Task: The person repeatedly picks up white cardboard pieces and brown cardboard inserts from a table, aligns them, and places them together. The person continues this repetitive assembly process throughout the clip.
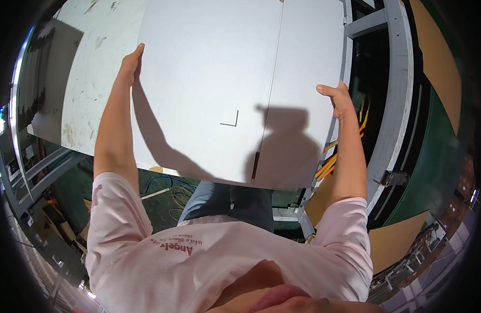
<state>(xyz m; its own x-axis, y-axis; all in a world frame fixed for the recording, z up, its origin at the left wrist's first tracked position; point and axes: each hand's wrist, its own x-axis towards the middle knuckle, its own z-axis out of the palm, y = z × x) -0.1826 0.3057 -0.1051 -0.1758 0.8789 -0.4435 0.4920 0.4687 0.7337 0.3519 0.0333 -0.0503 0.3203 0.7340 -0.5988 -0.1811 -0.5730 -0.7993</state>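
Observation:
A large white cardboard sheet [204, 68] lies flat in front of me. A crease runs along it towards the right, ending in a dark slot at the near edge, and a small black corner mark is printed near its middle. My left hand [132, 63] grips the sheet's left edge, most of its fingers hidden from view. At the right edge my right hand [336, 98] has its thumb over the top face, the other fingers partly hidden beyond the edge. Shadows of my head and left arm fall across the sheet.
Under and left of the sheet is a scuffed pale board surface [97, 78]. A grey metal frame [394, 88] runs along the right, with orange cables [328, 163] beside it. Brown cardboard [399, 240] leans at the lower right. Coiled hoses [182, 197] lie on the green floor.

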